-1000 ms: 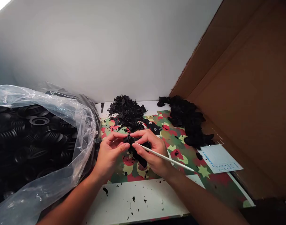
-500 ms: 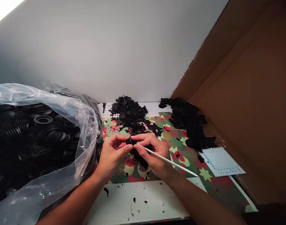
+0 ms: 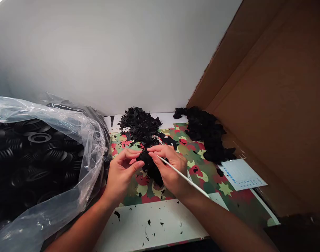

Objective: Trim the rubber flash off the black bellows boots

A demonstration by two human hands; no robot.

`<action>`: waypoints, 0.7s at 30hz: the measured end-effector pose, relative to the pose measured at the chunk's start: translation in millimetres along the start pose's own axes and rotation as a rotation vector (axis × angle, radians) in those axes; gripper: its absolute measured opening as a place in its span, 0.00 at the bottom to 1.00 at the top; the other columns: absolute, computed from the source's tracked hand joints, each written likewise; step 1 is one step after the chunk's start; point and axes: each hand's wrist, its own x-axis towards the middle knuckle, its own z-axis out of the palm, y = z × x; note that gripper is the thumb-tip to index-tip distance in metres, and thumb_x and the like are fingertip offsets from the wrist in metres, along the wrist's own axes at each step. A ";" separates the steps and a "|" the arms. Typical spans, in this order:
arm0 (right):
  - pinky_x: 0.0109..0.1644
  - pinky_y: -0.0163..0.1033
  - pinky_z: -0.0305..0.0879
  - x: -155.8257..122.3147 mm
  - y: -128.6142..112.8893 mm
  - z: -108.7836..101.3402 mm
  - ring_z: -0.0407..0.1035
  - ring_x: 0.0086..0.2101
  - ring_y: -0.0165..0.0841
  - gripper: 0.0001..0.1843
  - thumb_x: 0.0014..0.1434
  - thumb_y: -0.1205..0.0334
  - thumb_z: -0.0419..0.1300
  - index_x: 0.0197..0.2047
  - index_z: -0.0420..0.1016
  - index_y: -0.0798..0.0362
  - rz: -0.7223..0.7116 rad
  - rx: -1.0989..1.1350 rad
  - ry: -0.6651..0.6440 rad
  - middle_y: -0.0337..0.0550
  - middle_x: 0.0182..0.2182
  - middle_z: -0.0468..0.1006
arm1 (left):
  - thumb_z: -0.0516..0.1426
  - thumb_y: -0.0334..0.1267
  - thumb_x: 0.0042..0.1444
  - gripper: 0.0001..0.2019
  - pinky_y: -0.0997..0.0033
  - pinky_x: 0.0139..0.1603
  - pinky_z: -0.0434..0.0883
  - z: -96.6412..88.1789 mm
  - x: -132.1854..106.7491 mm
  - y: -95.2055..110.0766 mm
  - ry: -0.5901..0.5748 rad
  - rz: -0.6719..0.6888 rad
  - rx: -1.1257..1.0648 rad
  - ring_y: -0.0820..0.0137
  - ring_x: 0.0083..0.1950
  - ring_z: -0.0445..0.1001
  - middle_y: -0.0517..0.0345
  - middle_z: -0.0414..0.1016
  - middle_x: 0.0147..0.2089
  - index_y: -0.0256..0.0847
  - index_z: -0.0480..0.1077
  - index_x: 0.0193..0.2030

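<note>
Between thumb and fingers, my left hand (image 3: 120,172) pinches a small black ribbed rubber part (image 3: 144,156). My right hand (image 3: 173,168) is closed on a thin white stick (image 3: 188,181), which slants down to the right across the palm. Its fingertips meet the top right side of the ribbed part, and the stick's front tip is hidden there. Directly below the fingers lies a dark black piece or clump (image 3: 155,175) on the camouflage-patterned sheet (image 3: 135,196).
At left stands a clear plastic bag (image 3: 90,154) filled with black ribbed rubber parts (image 3: 55,152). Black shreds (image 3: 140,124) are heaped behind my hands. A black pile (image 3: 206,131) lies beside the cardboard wall (image 3: 270,122), near a white printed card (image 3: 242,175). Scraps dot the white front strip (image 3: 139,224).
The ribbed part has turned in my fingers. My right fingertips have moved up and left onto its top edge. The whole view has shifted slightly.
</note>
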 end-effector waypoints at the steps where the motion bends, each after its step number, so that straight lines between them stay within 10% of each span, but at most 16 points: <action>1: 0.47 0.46 0.74 3.2 3.6 -1.5 0.79 0.38 0.38 0.10 0.68 0.64 0.59 0.33 0.75 0.46 -0.015 -0.031 0.016 0.42 0.37 0.85 | 0.74 0.40 0.44 0.13 0.69 0.38 0.75 -0.4 0.2 1.0 -0.019 -0.034 -0.021 0.66 0.40 0.77 0.56 0.79 0.36 0.41 0.76 0.28; 6: 0.39 0.45 0.69 26.8 45.5 -23.2 0.75 0.31 0.39 0.10 0.65 0.60 0.59 0.30 0.73 0.47 0.060 -0.218 0.137 0.41 0.30 0.83 | 0.77 0.41 0.39 0.15 0.73 0.38 0.74 0.5 -4.2 10.5 -0.153 -0.119 -0.160 0.68 0.39 0.78 0.55 0.80 0.35 0.40 0.77 0.27; 10: 0.31 0.40 0.63 35.1 73.7 -32.6 0.70 0.25 0.36 0.15 0.61 0.56 0.62 0.24 0.68 0.48 0.262 -0.187 -0.045 0.38 0.24 0.79 | 0.76 0.43 0.41 0.16 0.70 0.37 0.77 3.5 -6.0 15.6 -0.205 -0.253 -0.300 0.68 0.36 0.80 0.56 0.80 0.35 0.41 0.79 0.33; 21: 0.37 0.40 0.67 30.2 53.1 -28.6 0.71 0.32 0.35 0.06 0.63 0.60 0.62 0.34 0.72 0.49 0.156 -0.017 0.039 0.39 0.30 0.76 | 0.74 0.42 0.47 0.14 0.72 0.32 0.77 3.6 -1.5 7.2 -0.227 -0.351 -0.445 0.68 0.34 0.82 0.54 0.84 0.41 0.42 0.78 0.37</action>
